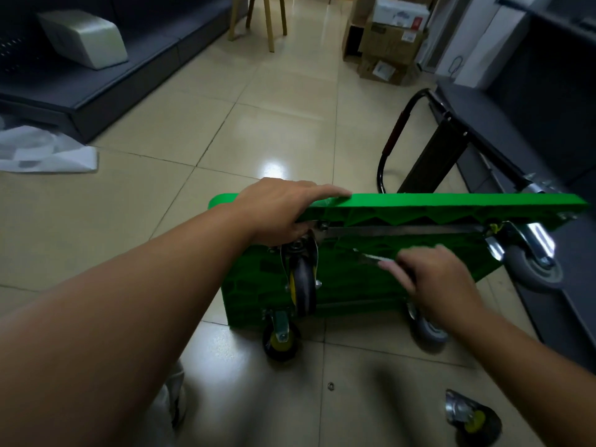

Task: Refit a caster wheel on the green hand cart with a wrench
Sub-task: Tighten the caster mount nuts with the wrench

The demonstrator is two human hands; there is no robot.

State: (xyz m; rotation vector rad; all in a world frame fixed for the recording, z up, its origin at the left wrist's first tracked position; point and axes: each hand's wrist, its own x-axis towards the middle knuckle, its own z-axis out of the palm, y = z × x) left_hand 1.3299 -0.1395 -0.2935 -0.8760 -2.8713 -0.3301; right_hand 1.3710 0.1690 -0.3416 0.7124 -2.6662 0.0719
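Note:
The green hand cart (pixel 451 203) stands on its side on the tiled floor, its ribbed underside facing me. My left hand (pixel 280 211) grips the cart's upper edge at the left corner, thumb underneath by a caster's mount. That caster (pixel 303 287), black with a yellow hub, hangs below the hand. My right hand (pixel 432 279) holds a metal wrench (pixel 371 258) against the underside; it is blurred. Other casters sit at the lower left (pixel 280 338), lower right (pixel 427 330) and upper right (pixel 533 264). A loose caster (pixel 471 417) lies on the floor at the bottom right.
A small nut or washer (pixel 330 386) lies on the tiles near me. The cart's black folding handle (pixel 392 143) juts out behind it. Dark shelving (pixel 532 130) runs along the right, a dark low platform (pixel 106 82) on the left. Cardboard boxes (pixel 387 43) stand at the back.

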